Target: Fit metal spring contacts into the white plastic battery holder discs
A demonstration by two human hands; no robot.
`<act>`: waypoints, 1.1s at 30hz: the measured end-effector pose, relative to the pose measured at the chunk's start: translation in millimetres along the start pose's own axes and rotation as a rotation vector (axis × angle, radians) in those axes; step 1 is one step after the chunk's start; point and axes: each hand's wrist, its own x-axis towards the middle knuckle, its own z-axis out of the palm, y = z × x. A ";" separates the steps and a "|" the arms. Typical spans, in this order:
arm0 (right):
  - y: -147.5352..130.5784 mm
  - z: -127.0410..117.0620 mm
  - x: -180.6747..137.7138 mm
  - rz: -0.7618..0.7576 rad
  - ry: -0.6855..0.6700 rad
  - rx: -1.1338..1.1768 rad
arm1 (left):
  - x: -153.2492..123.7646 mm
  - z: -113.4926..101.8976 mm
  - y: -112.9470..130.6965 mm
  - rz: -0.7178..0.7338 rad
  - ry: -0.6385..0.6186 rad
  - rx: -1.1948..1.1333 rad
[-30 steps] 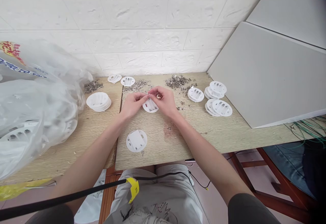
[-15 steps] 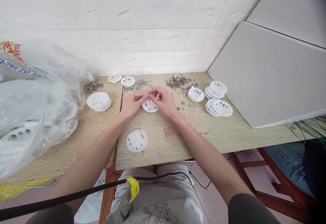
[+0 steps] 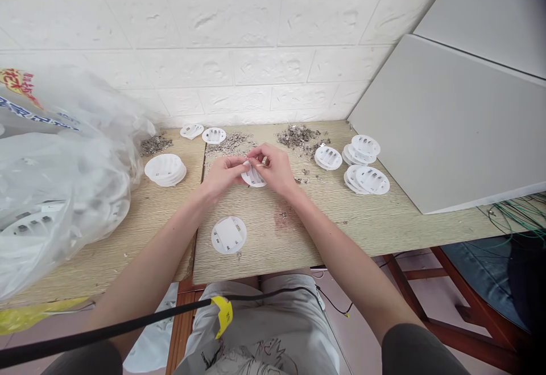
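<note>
Both of my hands meet over the middle of the wooden table [image 3: 264,233]. My left hand [image 3: 224,173] grips the left edge of a small round white plastic battery holder [image 3: 252,178]. My right hand [image 3: 275,167] pinches at the top of the same holder, with something small between its fingertips that I cannot make out. The holder is tilted slightly off the table. Another round white holder [image 3: 229,235] lies flat nearer to me.
Stacks of white holders sit at the right [image 3: 365,180] and left [image 3: 165,169], and two single holders [image 3: 203,134] lie by the wall. Piles of small metal contacts [image 3: 298,135] lie along the back. A large plastic bag [image 3: 51,181] of parts fills the left. A grey panel [image 3: 447,130] leans at the right.
The holder has tipped up a little between my fingers, and my fingertips have shifted slightly on it. Nothing else has moved.
</note>
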 end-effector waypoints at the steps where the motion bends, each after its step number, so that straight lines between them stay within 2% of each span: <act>1: 0.0 -0.1 0.0 0.002 -0.002 -0.002 | -0.3 0.4 0.1 0.002 -0.003 0.003; 11: 0.1 -0.5 0.6 0.040 0.003 0.002 | 1.1 0.4 -2.3 0.001 0.015 0.001; 22: 1.5 0.9 -1.8 -0.050 -0.018 -0.089 | 1.1 0.2 -3.3 -0.002 0.002 0.011; 33: 0.8 -1.0 0.1 0.033 -0.067 -0.012 | 2.6 -0.9 -6.0 -0.012 0.021 0.031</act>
